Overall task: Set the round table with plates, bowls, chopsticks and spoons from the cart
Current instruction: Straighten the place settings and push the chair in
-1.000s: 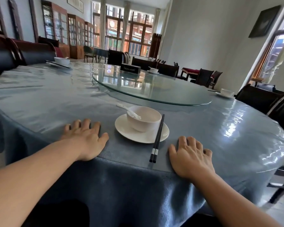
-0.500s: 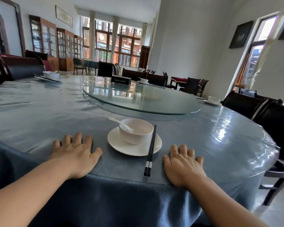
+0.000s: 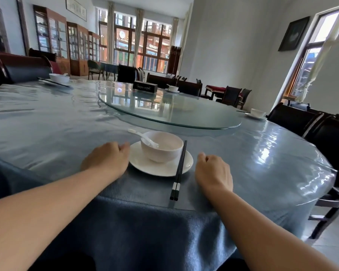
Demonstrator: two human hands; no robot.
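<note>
Left hand (image 3: 106, 159) just beside the plate (image 3: 159, 169)

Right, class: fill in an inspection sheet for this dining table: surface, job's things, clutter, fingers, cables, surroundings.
Surface: round table, blue cloth under clear plastic; glass turntable at its centre.
Job's things: near plate carries bowl with spoon inside; chopsticks lean on the plate's right rim. Three more settings farther round.
Clutter: black box on the turntable.
Fingers: curled, holding nothing; left hand and right hand flank the plate.
Cables: nothing seen.
Surroundings: dark chairs, glass-fronted cabinets, tall windows.
</note>
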